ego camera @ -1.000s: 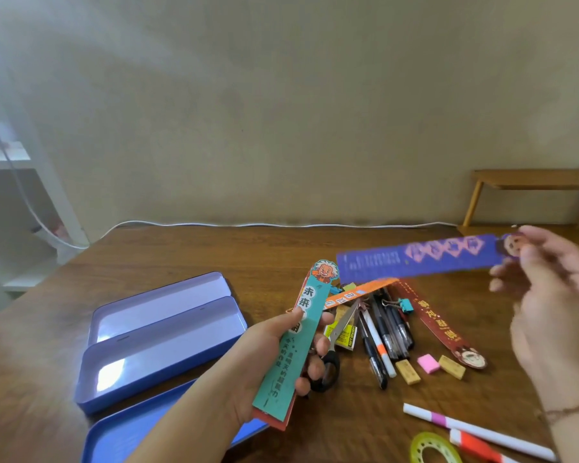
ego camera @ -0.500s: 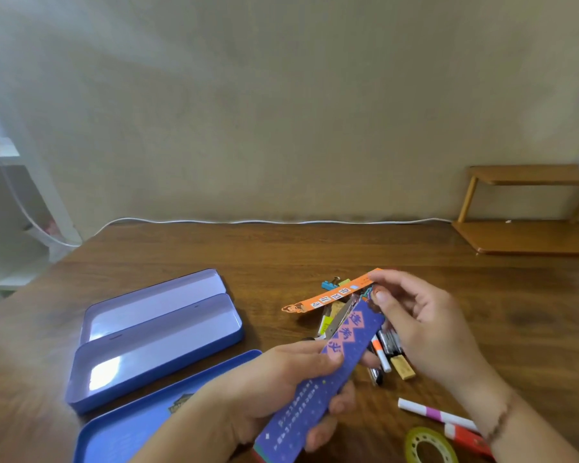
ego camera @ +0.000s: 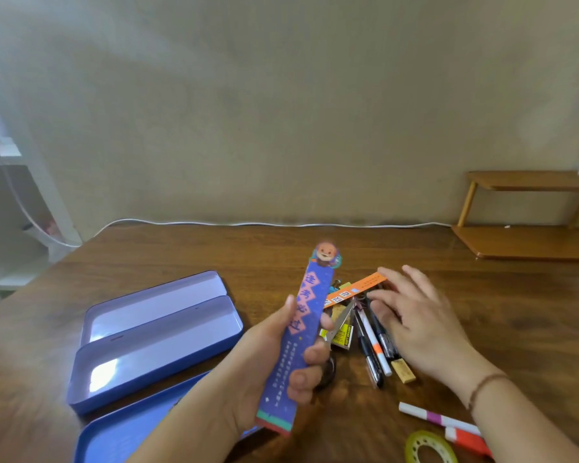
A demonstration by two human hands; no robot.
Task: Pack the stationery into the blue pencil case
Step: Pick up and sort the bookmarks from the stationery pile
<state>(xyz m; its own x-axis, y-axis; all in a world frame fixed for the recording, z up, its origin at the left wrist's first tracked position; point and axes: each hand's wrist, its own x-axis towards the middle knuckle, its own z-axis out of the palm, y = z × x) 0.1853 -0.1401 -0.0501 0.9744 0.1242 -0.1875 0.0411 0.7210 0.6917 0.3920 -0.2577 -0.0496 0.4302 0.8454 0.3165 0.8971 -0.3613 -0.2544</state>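
Left hand (ego camera: 274, 359) mid-bench, grip clamped on a stack of bookmarks, purple bookmark (ego camera: 298, 335) on top, cartoon head pointing toward the far edge, thumb on one long side and fingers curled round the other. Teal and red edges peeking out beneath at the near end. Right hand (ego camera: 411, 319) flat and low over the pile of pens (ego camera: 373, 342), fingers spread, grip apart, fingertips just touching the orange bookmark (ego camera: 355, 290); nothing held. Scissors (ego camera: 340, 325) lying beside the pens, handles partly hidden behind the left fingers. Small yellow eraser (ego camera: 403, 370) at the near end of the pile. Blue pencil case (ego camera: 127, 432) open at the near-left corner of the bench (ego camera: 515, 312), its tray partly hidden under the left forearm. Lilac inner trays (ego camera: 154, 339) just beyond it, lying side by side, bare inside. Toward the near-right corner: white-and-pink marker (ego camera: 438, 419), red-and-white one (ego camera: 465, 437) beside it, roll of yellow-green tape (ego camera: 430, 447) at the near edge. White cable (ego camera: 264, 224) running along the far edge.
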